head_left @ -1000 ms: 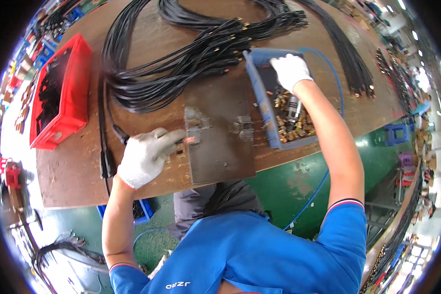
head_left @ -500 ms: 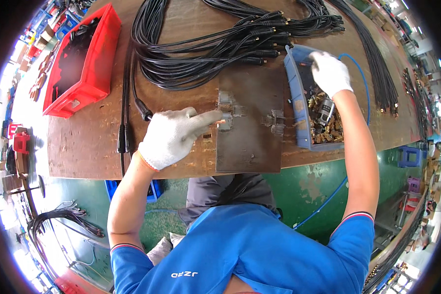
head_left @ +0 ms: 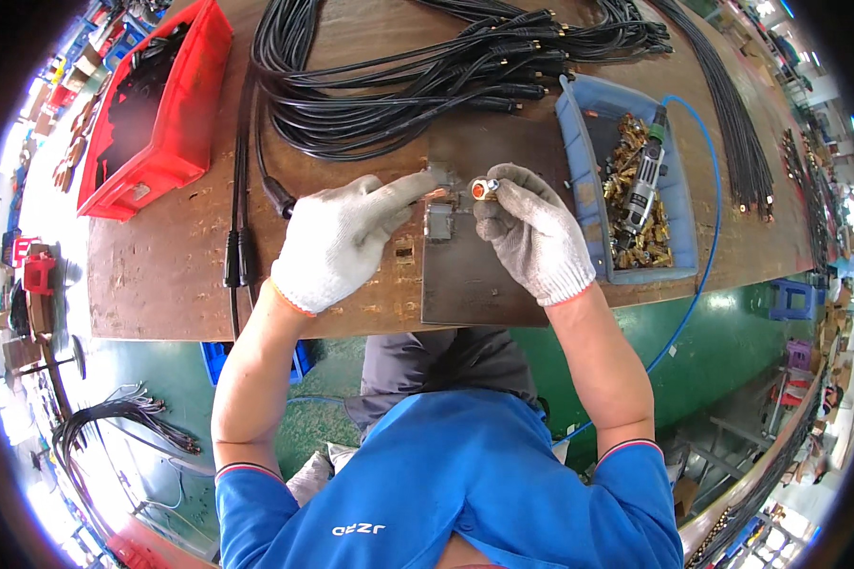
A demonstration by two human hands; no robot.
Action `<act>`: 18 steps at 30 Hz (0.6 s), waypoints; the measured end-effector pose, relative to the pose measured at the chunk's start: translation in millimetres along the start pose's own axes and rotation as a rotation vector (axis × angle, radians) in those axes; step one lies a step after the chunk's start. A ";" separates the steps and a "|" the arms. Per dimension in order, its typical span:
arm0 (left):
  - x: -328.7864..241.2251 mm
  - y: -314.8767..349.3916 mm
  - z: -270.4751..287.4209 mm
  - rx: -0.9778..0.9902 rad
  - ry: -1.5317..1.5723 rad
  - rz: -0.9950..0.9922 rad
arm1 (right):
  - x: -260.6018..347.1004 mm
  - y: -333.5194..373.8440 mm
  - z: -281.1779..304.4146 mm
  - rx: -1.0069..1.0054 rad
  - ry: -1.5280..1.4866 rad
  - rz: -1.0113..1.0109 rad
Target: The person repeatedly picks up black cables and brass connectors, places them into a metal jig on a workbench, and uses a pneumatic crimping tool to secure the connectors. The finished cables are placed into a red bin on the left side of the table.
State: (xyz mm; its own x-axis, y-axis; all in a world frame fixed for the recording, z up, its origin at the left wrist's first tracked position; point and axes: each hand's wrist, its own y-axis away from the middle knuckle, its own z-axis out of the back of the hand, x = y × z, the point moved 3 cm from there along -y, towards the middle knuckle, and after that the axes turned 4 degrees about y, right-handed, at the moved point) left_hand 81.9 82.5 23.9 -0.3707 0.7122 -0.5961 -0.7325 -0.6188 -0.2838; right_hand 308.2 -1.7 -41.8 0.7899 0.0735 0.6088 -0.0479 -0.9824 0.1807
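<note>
My left hand, in a white glove, is closed around a black cable. The cable's black sleeve shows beside the wrist side of the glove, and its bare copper end sticks out by the fingertips. Close to that tip, my gloved right hand pinches a small brass connector with an orange-looking opening; a gap separates the two. Under both hands lies a dark metal plate with small metal blocks fixed on it.
At right, a blue bin holds brass fittings and a silver air tool on a blue hose. A red bin with black parts stands left. Bundled black cables lie at the back.
My right hand has come out of the blue bin, moving left to the plate with a brass connector between its fingers. The left hand has barely shifted.
</note>
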 end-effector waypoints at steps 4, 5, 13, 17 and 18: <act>3.6 2.1 -1.8 -0.038 0.053 0.002 | -14.2 -8.1 -5.6 0.039 -0.054 -0.047; 4.9 2.5 -2.1 -0.046 0.068 0.004 | -15.8 -9.5 -7.0 0.039 -0.052 -0.047; 3.6 1.2 -4.3 -0.037 0.111 0.003 | -25.7 -10.5 -11.2 0.046 -0.111 -0.058; 5.3 1.7 -6.2 -0.028 0.094 0.015 | -25.5 -8.8 -12.4 0.030 -0.120 -0.066; 5.5 1.4 -6.2 -0.027 0.090 0.018 | -25.2 -9.0 -12.4 0.027 -0.118 -0.069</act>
State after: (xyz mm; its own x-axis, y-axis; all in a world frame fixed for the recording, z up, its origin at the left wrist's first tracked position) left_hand 82.4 83.5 15.6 -0.3295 0.6692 -0.6660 -0.7102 -0.6405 -0.2922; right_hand 281.1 7.5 -49.2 0.8573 0.1217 0.5003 0.0242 -0.9801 0.1969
